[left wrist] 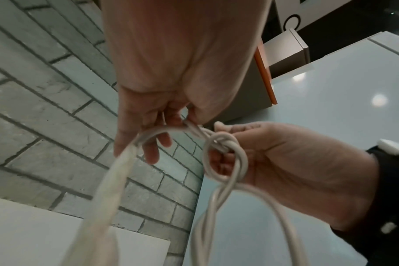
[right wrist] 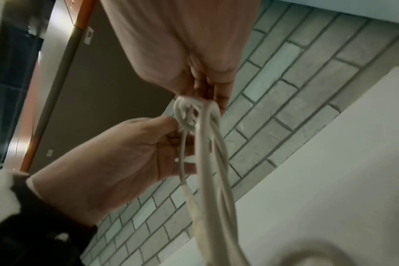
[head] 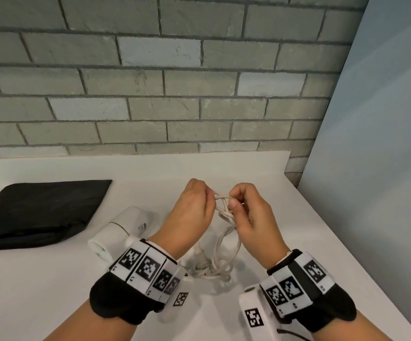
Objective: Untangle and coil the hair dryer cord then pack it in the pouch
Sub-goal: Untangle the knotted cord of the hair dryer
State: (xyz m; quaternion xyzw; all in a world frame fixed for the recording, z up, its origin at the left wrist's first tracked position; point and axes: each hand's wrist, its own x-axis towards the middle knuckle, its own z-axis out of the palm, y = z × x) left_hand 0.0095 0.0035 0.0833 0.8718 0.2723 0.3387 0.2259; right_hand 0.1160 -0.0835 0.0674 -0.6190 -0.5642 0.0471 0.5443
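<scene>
Both hands are raised above the white counter [head: 51, 279] with a knot in the white cord [head: 224, 207] between them. My left hand [head: 194, 207] pinches a loop of the cord [left wrist: 157, 131] at its fingertips. My right hand [head: 246, 212] pinches the knotted part [left wrist: 223, 144] from the other side. From the knot the cord hangs down to a tangled heap with the plug [head: 203, 260] on the counter. The white hair dryer [head: 123, 230] lies left of my left wrist. A black pouch [head: 37, 212] lies flat at the far left. In the right wrist view the knot [right wrist: 189, 115] is blurred.
A grey brick wall [head: 174, 82] rises behind the counter. A pale blue panel [head: 384, 143] closes off the right side. The counter's right edge runs diagonally past my right wrist.
</scene>
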